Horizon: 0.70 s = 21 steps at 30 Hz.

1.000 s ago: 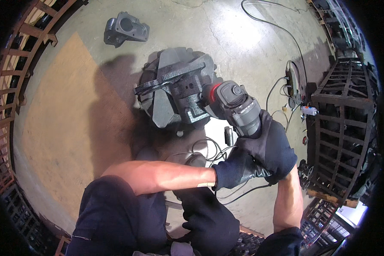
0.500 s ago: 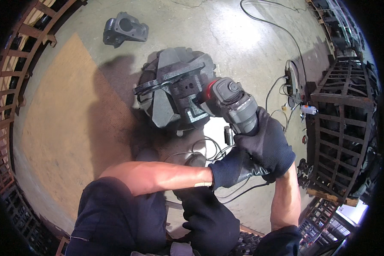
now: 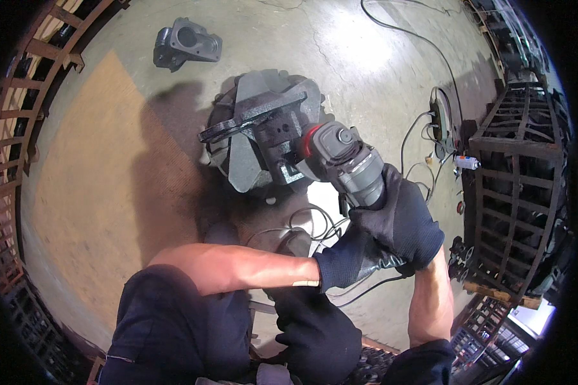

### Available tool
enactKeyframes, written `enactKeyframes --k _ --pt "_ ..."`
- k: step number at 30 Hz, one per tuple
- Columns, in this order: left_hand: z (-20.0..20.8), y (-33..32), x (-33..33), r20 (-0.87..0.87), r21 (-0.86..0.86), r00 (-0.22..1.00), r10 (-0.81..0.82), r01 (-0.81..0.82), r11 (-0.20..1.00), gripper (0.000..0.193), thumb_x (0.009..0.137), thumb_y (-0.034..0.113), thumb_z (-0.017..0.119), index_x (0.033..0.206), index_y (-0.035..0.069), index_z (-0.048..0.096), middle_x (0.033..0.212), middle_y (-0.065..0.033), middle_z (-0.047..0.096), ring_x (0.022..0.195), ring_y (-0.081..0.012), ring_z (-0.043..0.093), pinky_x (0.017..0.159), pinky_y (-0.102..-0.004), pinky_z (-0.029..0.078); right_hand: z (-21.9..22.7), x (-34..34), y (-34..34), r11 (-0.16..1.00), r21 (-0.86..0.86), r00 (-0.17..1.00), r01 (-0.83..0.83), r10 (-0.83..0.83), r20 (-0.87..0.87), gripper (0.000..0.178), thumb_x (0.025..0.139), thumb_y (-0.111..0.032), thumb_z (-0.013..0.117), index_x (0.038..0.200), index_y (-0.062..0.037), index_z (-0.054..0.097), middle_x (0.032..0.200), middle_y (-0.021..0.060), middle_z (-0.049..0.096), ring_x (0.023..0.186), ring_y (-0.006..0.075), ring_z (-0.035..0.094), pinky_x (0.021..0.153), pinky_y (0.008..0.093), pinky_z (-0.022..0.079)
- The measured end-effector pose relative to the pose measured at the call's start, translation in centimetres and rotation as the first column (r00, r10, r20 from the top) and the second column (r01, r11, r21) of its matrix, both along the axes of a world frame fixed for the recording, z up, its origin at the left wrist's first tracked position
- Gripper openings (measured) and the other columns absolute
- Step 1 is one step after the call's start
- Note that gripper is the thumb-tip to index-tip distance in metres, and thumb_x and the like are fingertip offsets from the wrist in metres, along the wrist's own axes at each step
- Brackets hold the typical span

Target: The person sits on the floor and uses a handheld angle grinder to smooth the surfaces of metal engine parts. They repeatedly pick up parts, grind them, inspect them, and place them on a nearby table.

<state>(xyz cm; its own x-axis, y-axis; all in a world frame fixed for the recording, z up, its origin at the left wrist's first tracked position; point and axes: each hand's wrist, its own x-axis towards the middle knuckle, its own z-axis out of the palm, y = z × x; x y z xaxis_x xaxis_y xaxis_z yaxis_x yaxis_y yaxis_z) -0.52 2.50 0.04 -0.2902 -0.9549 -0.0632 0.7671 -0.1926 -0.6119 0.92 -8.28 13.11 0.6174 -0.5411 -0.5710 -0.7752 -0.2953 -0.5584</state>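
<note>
An angle grinder (image 3: pixel 359 168) with a red ring at its head is held between my gloved hands. My right hand (image 3: pixel 401 221) wraps around the grinder's body from above. Below it, my left hand (image 3: pixel 353 258) closes around the rear part, mostly hidden behind the right. The grinder's head is at the right side of a large dark metal casting (image 3: pixel 250 138) with ribs and a raised flange. Whether the disc touches the casting cannot be made out, as the head and guard cover it.
A smaller dark metal casting (image 3: pixel 187 43) lies on the concrete floor, far left. A tan mat (image 3: pixel 90 173) covers the left floor. Black cable (image 3: pixel 315 221) coils before my knees. A power strip (image 3: pixel 438 122), spray can (image 3: pixel 467 162) and metal cage (image 3: pixel 517 192) stand right; slatted racks (image 3: pixel 45 48) line the left.
The grinder's head has shifted slightly left and toward me along the casting's right side. Both hands keep their grip.
</note>
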Motion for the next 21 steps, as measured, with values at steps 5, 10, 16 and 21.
enactKeyframes --k 5,10,16,21 --pt "0.8 0.7 -0.4 0.851 -0.106 0.52 0.071 0.037 0.994 0.05 0.089 -0.004 0.065 0.135 -0.003 0.046 0.129 -0.0105 0.057 0.119 -0.0171 0.057 0.1 -0.0299 0.05 -0.2 -0.9 0.0 0.998 -0.046 0.999 -0.038 0.037 -0.034 0.052 0.071 -0.025 0.075 0.111 0.0043 0.06 0.086 0.0257 0.069 0.085 0.04 0.07 0.074 0.0412 0.055" --pt "2.1 0.5 1.2 0.974 -0.151 0.188 0.127 0.119 0.981 0.045 0.093 -0.004 0.057 0.136 -0.005 0.043 0.134 -0.013 0.054 0.123 -0.0207 0.054 0.104 -0.0332 0.049 -0.7 -1.1 -0.2 0.995 -0.093 0.999 -0.035 0.035 -0.005 0.051 0.069 -0.025 0.075 0.109 0.0044 0.061 0.084 0.0259 0.069 0.084 0.0401 0.07 0.073 0.042 0.055" --pt "2.1 -0.1 3.3 0.948 -0.196 0.285 0.144 0.165 0.967 0.041 0.098 -0.002 0.049 0.138 -0.006 0.041 0.138 -0.0151 0.051 0.126 -0.0224 0.053 0.108 -0.0342 0.047 -1.0 -0.5 -0.9 0.996 -0.081 0.998 -0.025 0.03 0.062 0.054 0.068 -0.025 0.075 0.11 0.005 0.06 0.085 0.0256 0.069 0.082 0.0386 0.071 0.074 0.0414 0.055" --pt "1.4 0.3 0.1 0.932 -0.108 0.36 0.054 0.132 0.985 0.038 0.095 -0.001 0.055 0.133 -0.004 0.048 0.132 -0.0148 0.056 0.121 -0.0219 0.056 0.104 -0.034 0.048 -0.5 -1.8 -0.3 0.998 -0.062 0.998 0.028 -0.031 -0.048 0.055 0.067 -0.022 0.077 0.111 0.0045 0.059 0.087 0.0221 0.07 0.082 0.0328 0.071 0.075 0.0391 0.055"
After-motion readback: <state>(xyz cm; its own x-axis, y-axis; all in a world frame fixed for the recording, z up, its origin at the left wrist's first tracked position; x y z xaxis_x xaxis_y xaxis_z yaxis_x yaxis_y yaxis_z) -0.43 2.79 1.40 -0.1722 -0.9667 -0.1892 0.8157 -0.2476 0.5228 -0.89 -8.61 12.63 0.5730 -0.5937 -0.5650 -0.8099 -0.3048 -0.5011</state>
